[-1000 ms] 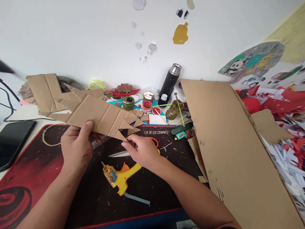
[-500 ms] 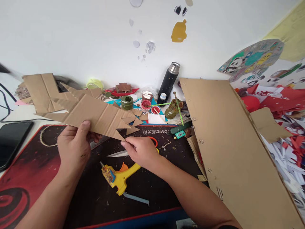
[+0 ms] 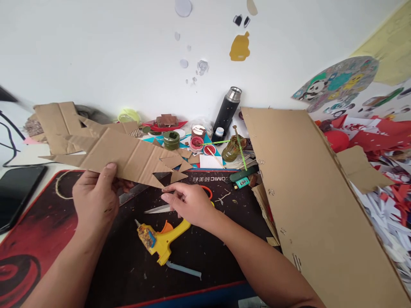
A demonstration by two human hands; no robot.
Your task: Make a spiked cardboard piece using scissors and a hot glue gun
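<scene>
My left hand (image 3: 96, 194) grips the lower edge of a jagged cardboard piece (image 3: 125, 156), thumb on its face and fingers behind. The piece is held up in the air, with spiky points at its left and right ends. My right hand (image 3: 189, 203) is at its lower right point, thumb and forefinger slightly apart, the fingertip at or just touching that point. Partly hidden under this hand are scissors (image 3: 157, 209) with their blades to the left. Below lies a yellow hot glue gun (image 3: 163, 241), a bluish glue stick (image 3: 184, 270) beside its grip.
A large cardboard sheet (image 3: 308, 192) borders the desk mat (image 3: 128, 273) on the right. Along the wall stand paint jars (image 3: 171, 140), a black thermos (image 3: 226, 109) and a red model boat (image 3: 168, 123). A phone-like black device (image 3: 21, 192) lies left; paper scraps (image 3: 382, 209) fill the far right.
The cardboard piece has shifted slightly left and down with my left hand. My right thumb and forefinger, pinched on its point before, have loosened apart.
</scene>
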